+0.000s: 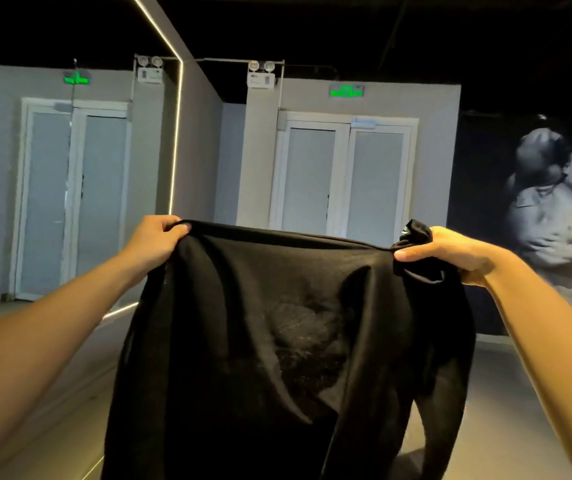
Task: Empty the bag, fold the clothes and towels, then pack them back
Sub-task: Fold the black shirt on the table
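A black garment [277, 334] hangs spread out in front of me, held up in the air at arm's length. My left hand [156, 240] grips its top left corner with curled fingers. My right hand [450, 252] pinches the top right corner, where the cloth is bunched into a small wad. The fabric falls in loose folds to the bottom of the view and hides whatever lies below it. No bag or towels are in sight.
Two white double doors [73, 202] [343, 178] with green exit signs stand ahead in grey walls. A large dark mural with figures [554, 220] covers the right wall. A light strip [177, 133] runs up a mirrored wall. Pale floor [519, 410] lies on both sides.
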A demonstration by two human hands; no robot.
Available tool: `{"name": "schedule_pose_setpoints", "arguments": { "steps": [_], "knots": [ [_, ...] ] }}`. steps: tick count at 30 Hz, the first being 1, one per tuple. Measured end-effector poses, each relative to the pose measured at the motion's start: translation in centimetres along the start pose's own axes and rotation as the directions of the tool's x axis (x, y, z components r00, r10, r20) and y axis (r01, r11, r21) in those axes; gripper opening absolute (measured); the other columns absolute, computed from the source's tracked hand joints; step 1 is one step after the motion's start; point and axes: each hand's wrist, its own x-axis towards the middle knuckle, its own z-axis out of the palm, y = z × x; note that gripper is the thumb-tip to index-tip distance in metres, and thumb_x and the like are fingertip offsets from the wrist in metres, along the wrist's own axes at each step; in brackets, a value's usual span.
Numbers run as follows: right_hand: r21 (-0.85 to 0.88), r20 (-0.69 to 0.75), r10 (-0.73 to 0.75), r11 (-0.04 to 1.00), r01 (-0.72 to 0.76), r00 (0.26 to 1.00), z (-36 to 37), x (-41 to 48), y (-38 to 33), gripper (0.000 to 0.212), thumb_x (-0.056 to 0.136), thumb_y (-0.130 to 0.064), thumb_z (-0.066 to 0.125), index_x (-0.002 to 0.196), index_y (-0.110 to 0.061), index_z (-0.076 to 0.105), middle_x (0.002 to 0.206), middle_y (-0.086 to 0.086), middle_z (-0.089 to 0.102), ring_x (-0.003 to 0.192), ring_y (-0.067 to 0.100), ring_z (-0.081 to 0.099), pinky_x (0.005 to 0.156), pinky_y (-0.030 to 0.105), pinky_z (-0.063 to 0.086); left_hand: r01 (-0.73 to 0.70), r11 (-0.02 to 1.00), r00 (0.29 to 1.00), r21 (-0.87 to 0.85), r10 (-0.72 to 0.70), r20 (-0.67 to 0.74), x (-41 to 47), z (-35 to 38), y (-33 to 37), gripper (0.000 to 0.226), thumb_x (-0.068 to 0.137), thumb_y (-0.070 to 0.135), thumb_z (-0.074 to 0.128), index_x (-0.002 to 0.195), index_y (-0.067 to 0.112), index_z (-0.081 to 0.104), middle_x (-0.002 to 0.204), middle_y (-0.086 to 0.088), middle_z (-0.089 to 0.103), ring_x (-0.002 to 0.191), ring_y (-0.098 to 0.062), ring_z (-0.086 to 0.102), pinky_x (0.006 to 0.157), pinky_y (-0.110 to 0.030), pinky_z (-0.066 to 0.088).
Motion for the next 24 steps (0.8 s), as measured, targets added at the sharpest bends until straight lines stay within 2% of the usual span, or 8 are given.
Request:
{"name": "schedule_pose_setpoints", "arguments": {
  "steps": [4,8,10,12,14,17,21,24],
  "knots": [
    [0.068,-0.136,-0.006,0.998,0.016,0.991,0.4,1.7,1.7,0.046,0.077,-0.029,0.082,0.114,-0.007,0.066,0.104,0.017,0.074,0.096,0.031,0.074,0.08,0.038,0.057,-0.018,0.996,0.998,0.083,0.022,-0.058,1.5,3.0,-1.0,0.031,0.102,0.019,0.058,0.083,-0.005,0.065,0.069,-0.013,0.055,0.067,-0.025,0.047,0.058,-0.032,0.035],
    [0.13,-0.176,0.033,0.991,-0.01,0.984,1.2,4.5,4.2,0.048,0.079,-0.037,0.081,0.112,-0.005,0.067,0.106,0.019,0.073,0.095,0.031,0.072,0.085,0.039,0.056,-0.003,0.974,0.999,0.228,0.013,-0.042,3.6,5.4,-3.8,0.032,0.102,0.023,0.055,0.077,0.004,0.061,0.07,-0.011,0.059,0.074,-0.033,0.055,0.065,-0.038,0.039],
    [0.092,-0.155,0.061,0.995,-0.047,0.986,1.9,6.1,6.1,0.041,0.082,-0.036,0.08,0.107,-0.005,0.068,0.1,0.017,0.074,0.089,0.027,0.072,0.077,0.035,0.055,0.01,0.947,1.0,0.321,-0.016,0.014,4.3,6.7,-5.6,0.032,0.103,0.026,0.053,0.075,0.014,0.062,0.073,-0.007,0.062,0.081,-0.034,0.059,0.07,-0.039,0.043],
    [-0.013,-0.154,0.095,0.995,-0.098,0.984,3.3,8.0,8.6,0.034,0.086,-0.037,0.079,0.098,-0.007,0.071,0.091,0.013,0.075,0.082,0.024,0.073,0.07,0.031,0.053,0.014,0.905,0.996,0.426,-0.05,0.074,4.5,8.3,-8.1,0.031,0.104,0.029,0.051,0.077,0.019,0.062,0.08,-0.006,0.065,0.087,-0.036,0.061,0.073,-0.039,0.045],
    [-0.126,-0.162,0.107,0.984,-0.128,0.981,5.1,10.3,11.7,0.034,0.087,-0.04,0.078,0.089,-0.007,0.07,0.083,0.01,0.074,0.076,0.021,0.071,0.067,0.032,0.054,0.031,0.855,0.992,0.517,-0.09,0.089,4.4,10.3,-11.1,0.027,0.104,0.032,0.049,0.09,0.019,0.067,0.096,-0.011,0.07,0.096,-0.04,0.063,0.077,-0.042,0.048],
    [-0.339,-0.216,0.063,0.931,-0.136,0.974,8.4,13.6,17.0,0.033,0.087,-0.047,0.075,0.082,-0.015,0.07,0.079,0.003,0.073,0.08,0.023,0.069,0.077,0.043,0.055,0.049,0.782,0.989,0.621,-0.123,0.076,3.3,13.6,-16.3,0.027,0.104,0.028,0.048,0.107,0.015,0.071,0.117,-0.016,0.07,0.107,-0.042,0.062,0.084,-0.045,0.049],
    [-0.659,-0.306,-0.067,0.735,-0.16,0.95,12.6,16.4,22.2,0.028,0.094,-0.05,0.063,0.103,-0.024,0.067,0.103,0.006,0.073,0.097,0.033,0.066,0.078,0.041,0.051,0.065,0.645,0.994,0.762,-0.109,0.007,1.5,17.1,-21.8,0.026,0.104,0.023,0.049,0.11,0.01,0.07,0.112,-0.019,0.066,0.104,-0.044,0.06,0.084,-0.049,0.045],
    [-0.723,-0.325,-0.125,0.671,-0.161,0.937,15.0,18.4,25.9,0.029,0.097,-0.05,0.056,0.087,-0.023,0.053,0.092,0.003,0.068,0.083,0.03,0.063,0.067,0.041,0.05,-0.004,0.618,1.0,0.786,0.004,0.002,0.7,19.0,-24.9,0.019,0.1,0.018,0.058,0.1,0.004,0.071,0.104,-0.018,0.063,0.098,-0.041,0.056,0.077,-0.05,0.043]
  ]
}}
